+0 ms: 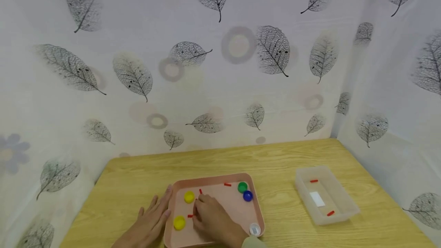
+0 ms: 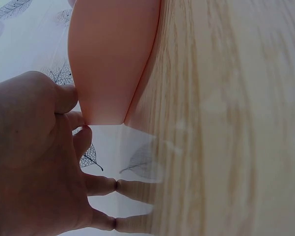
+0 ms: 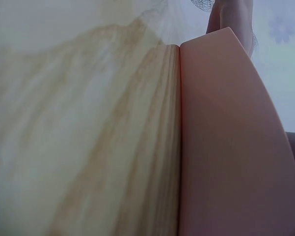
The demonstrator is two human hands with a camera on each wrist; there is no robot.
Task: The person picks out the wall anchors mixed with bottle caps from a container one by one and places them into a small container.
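A pink tray (image 1: 210,181) lies on the wooden table. My left hand (image 1: 149,221) rests along its left side, thumb and index finger touching the rim, the other fingers spread toward the table. In the left wrist view, that hand (image 2: 39,152) is at the tray wall (image 2: 113,64). My right hand (image 1: 213,217) reaches down inside the tray with bent fingers; I cannot tell whether they pinch anything. Around its fingertips lie small red sticks, one just beyond (image 1: 201,191) and another by the thumb (image 1: 190,216). Two yellow round caps (image 1: 189,197) sit left of this hand.
Near the tray's right wall are a green cap (image 1: 242,187), a blue cap (image 1: 247,196) and a white cap (image 1: 255,229). A third red stick (image 1: 227,184) lies near the far wall. To the right stands a clear plastic box (image 1: 339,190) with two red sticks and a white label.
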